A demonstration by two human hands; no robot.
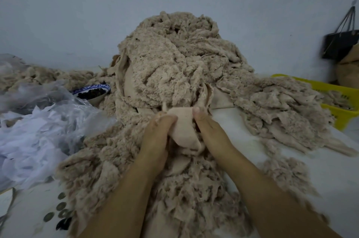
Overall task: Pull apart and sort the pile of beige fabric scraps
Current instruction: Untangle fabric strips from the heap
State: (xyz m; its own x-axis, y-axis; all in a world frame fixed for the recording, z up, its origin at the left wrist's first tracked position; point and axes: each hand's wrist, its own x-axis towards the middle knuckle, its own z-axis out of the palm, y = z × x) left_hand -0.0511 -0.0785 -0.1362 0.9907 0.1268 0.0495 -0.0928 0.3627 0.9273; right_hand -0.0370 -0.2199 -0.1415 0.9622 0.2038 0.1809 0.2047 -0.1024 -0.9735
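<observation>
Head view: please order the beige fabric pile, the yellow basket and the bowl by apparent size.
1. fabric pile, by far.
2. yellow basket, partly covered.
3. bowl, partly hidden too.

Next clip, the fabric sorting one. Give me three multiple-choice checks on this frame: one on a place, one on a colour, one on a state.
1. Where does the yellow basket lie, seen from the pile?
A. to its right
B. to its left
C. on top of it

2. The rim of the bowl is:
A. red
B. blue and white
C. green

3. The left hand and right hand are:
A. flat on the table
B. holding scissors
C. both gripping one smooth scrap

Answers:
1 A, the basket sits at the right edge, behind the spread scraps.
2 B, a blue pattern on white rings the bowl.
3 C, fingers of both hands curl round the same scrap.
</observation>
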